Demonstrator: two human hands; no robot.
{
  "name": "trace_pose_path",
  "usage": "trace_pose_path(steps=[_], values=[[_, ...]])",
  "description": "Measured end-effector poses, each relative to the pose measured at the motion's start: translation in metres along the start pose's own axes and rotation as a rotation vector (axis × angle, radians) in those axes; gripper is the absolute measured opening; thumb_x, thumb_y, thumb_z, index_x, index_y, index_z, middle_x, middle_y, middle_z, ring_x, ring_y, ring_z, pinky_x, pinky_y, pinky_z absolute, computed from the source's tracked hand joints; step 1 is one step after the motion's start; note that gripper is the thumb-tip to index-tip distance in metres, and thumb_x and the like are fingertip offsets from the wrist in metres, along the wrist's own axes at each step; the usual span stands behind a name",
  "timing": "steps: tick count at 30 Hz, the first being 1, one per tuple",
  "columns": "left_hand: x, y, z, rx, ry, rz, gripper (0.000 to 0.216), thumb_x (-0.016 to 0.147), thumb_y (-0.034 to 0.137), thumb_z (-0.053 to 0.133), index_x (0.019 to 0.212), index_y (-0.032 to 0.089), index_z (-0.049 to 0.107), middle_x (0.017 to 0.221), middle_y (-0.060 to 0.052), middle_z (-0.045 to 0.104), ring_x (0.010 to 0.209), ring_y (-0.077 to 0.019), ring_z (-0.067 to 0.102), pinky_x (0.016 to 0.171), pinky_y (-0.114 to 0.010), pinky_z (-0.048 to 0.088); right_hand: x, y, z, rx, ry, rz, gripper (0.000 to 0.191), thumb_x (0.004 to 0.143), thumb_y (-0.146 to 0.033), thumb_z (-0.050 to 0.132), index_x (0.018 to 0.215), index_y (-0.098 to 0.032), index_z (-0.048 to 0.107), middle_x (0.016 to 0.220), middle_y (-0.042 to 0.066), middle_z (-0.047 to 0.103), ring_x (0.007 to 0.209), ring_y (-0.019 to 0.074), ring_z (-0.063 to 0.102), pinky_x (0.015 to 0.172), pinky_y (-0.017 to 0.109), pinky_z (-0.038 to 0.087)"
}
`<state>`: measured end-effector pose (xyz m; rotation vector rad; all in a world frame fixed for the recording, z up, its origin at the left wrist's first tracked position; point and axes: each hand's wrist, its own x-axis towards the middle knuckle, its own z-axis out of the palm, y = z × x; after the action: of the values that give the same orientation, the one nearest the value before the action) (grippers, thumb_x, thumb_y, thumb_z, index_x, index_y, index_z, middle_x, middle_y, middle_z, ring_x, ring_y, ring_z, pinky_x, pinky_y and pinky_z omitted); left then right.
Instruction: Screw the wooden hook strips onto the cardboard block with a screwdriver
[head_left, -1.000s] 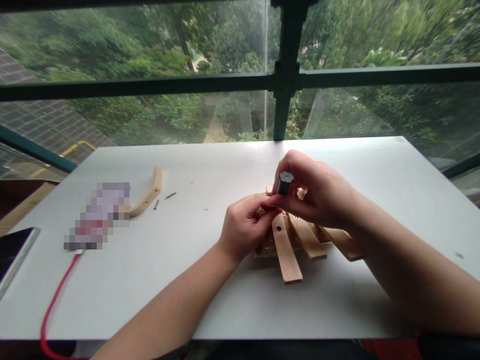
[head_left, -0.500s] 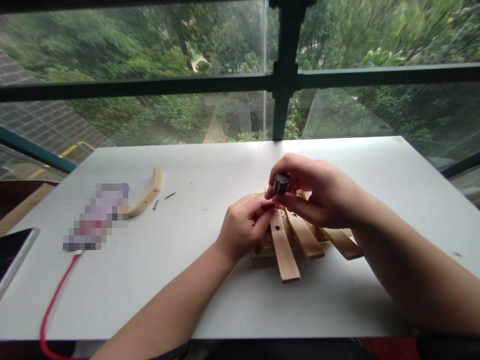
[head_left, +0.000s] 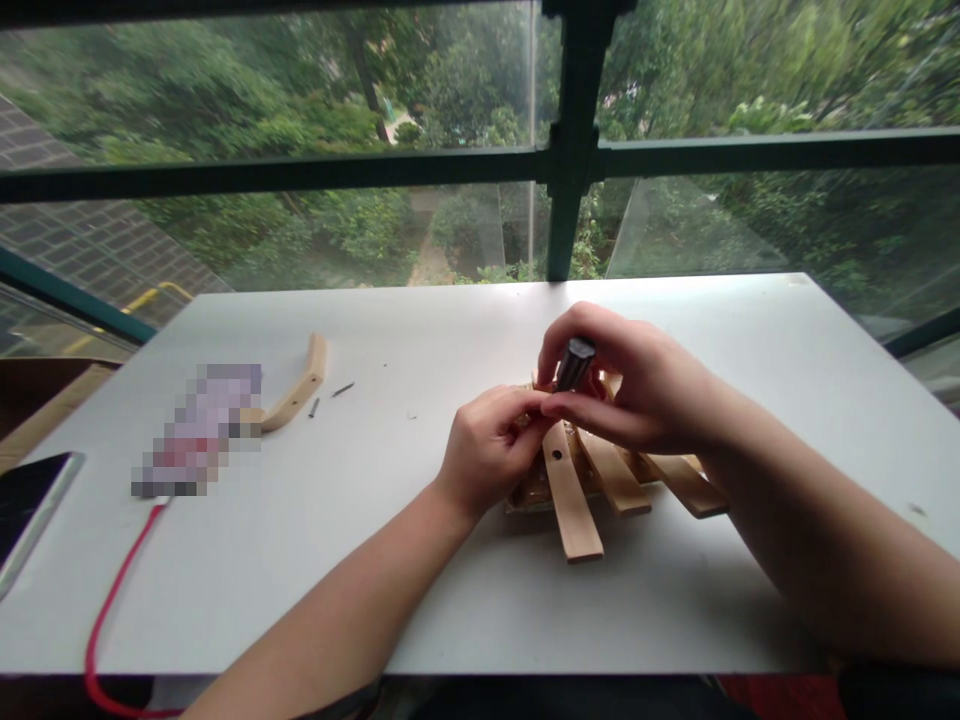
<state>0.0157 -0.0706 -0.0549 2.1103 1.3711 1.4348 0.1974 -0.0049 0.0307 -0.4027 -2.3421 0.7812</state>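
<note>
My right hand (head_left: 645, 385) is closed around the black fluted handle of a screwdriver (head_left: 575, 364), which tilts over the wooden pieces; its shaft and tip are hidden. Close against it, my left hand (head_left: 487, 440) is pinched shut near the top of a wooden slat (head_left: 576, 510) with a dark hole in it. Whatever its fingertips grip is out of sight. Two more curved slats, a middle one (head_left: 621, 482) and a right one (head_left: 694, 488), fan out beneath my right hand. Under the slats lies a brownish, shiny, plastic-looking base (head_left: 525, 497), partly covered by my hands.
On the left of the white table (head_left: 315, 550) lie a bent wooden piece (head_left: 292, 402), a short screw (head_left: 313, 408) and a longer one (head_left: 343, 389). Beside them are a pixelated object (head_left: 217, 410) with a red cable (head_left: 112, 600) and a dark tablet-like device (head_left: 34, 510). Windows stand behind.
The screwdriver handle has tipped slightly to the right, and my right fingers have shifted around it. My right thumb now meets my left fingertips. The slats stay put.
</note>
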Motion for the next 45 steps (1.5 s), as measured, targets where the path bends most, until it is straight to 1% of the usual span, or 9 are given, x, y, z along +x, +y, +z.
trace_pose_path(steps=[4, 7, 10, 13, 21, 24, 27, 36, 45], values=[[0.000, -0.003, -0.001, -0.012, 0.001, 0.008, 0.010, 0.092, 0.022, 0.064, 0.095, 0.018, 0.072, 0.088, -0.004, 0.074, 0.072, -0.0129, 0.065, 0.068, -0.025, 0.053, -0.001, -0.002, -0.004, 0.147, -0.083, -0.045, 0.049, 0.082, -0.003, 0.056, 0.129, -0.012, 0.048, 0.105, 0.007, 0.066, 0.079, 0.0130, 0.063, 0.068, 0.026, 0.053], [-0.001, -0.004, -0.001, 0.014, -0.007, 0.028, 0.009, 0.092, 0.023, 0.064, 0.092, 0.017, 0.071, 0.081, -0.003, 0.071, 0.070, -0.0129, 0.063, 0.067, -0.025, 0.052, -0.002, -0.003, -0.005, 0.099, -0.069, -0.039, 0.037, 0.083, -0.004, 0.055, 0.119, -0.012, 0.055, 0.100, 0.007, 0.067, 0.084, 0.0151, 0.065, 0.071, 0.026, 0.054], [-0.001, -0.005, -0.001, 0.035, -0.001, 0.060, 0.009, 0.092, 0.021, 0.063, 0.089, 0.017, 0.071, 0.077, -0.002, 0.070, 0.072, -0.0137, 0.064, 0.068, -0.026, 0.052, 0.000, -0.004, -0.005, 0.000, -0.049, -0.028, 0.021, 0.084, -0.009, 0.059, 0.105, -0.013, 0.059, 0.092, 0.005, 0.067, 0.078, 0.0140, 0.064, 0.067, 0.025, 0.053], [0.000, -0.004, 0.000, 0.029, -0.006, 0.072, 0.010, 0.093, 0.020, 0.062, 0.092, 0.017, 0.071, 0.081, -0.003, 0.072, 0.075, -0.0141, 0.065, 0.070, -0.026, 0.052, 0.002, -0.004, -0.003, -0.061, -0.028, -0.013, 0.017, 0.084, -0.012, 0.061, 0.101, -0.015, 0.058, 0.088, 0.004, 0.067, 0.073, 0.0129, 0.062, 0.065, 0.024, 0.051], [0.000, -0.005, 0.003, 0.011, -0.032, 0.034, 0.009, 0.091, 0.023, 0.064, 0.094, 0.017, 0.070, 0.088, -0.004, 0.072, 0.075, -0.0134, 0.064, 0.070, -0.025, 0.053, 0.000, 0.002, 0.001, -0.079, 0.021, 0.014, 0.016, 0.086, -0.016, 0.062, 0.099, -0.018, 0.054, 0.090, 0.004, 0.066, 0.074, 0.0133, 0.062, 0.060, 0.023, 0.048], [0.000, -0.004, 0.004, -0.031, -0.034, -0.010, 0.013, 0.089, 0.030, 0.070, 0.093, 0.017, 0.070, 0.086, -0.003, 0.072, 0.072, -0.0129, 0.065, 0.070, -0.025, 0.053, 0.000, 0.001, 0.000, -0.110, 0.032, 0.024, 0.015, 0.086, -0.019, 0.064, 0.096, -0.018, 0.053, 0.086, 0.003, 0.066, 0.070, 0.0127, 0.061, 0.059, 0.023, 0.048], [0.000, -0.004, 0.004, -0.050, -0.004, -0.037, 0.012, 0.089, 0.030, 0.070, 0.089, 0.018, 0.071, 0.082, -0.002, 0.073, 0.072, -0.0127, 0.066, 0.071, -0.024, 0.054, 0.000, -0.001, 0.001, -0.143, 0.034, 0.026, 0.014, 0.085, -0.019, 0.064, 0.094, -0.019, 0.053, 0.083, 0.002, 0.066, 0.068, 0.0122, 0.060, 0.060, 0.023, 0.047], [0.001, -0.003, 0.005, -0.036, 0.036, 0.039, 0.010, 0.090, 0.025, 0.069, 0.086, 0.018, 0.073, 0.083, -0.004, 0.075, 0.075, -0.0139, 0.069, 0.070, -0.025, 0.054, -0.002, 0.001, 0.005, -0.125, 0.051, 0.074, 0.019, 0.084, -0.021, 0.068, 0.091, -0.021, 0.051, 0.083, 0.002, 0.067, 0.067, 0.0128, 0.058, 0.057, 0.024, 0.043], [0.001, -0.003, 0.007, 0.024, 0.042, 0.052, 0.012, 0.090, 0.027, 0.068, 0.087, 0.017, 0.073, 0.079, -0.004, 0.074, 0.072, -0.0142, 0.067, 0.067, -0.026, 0.053, -0.001, 0.004, 0.007, -0.145, 0.039, 0.031, 0.015, 0.088, -0.024, 0.065, 0.089, -0.020, 0.050, 0.081, 0.001, 0.065, 0.066, 0.0117, 0.056, 0.058, 0.024, 0.044]])
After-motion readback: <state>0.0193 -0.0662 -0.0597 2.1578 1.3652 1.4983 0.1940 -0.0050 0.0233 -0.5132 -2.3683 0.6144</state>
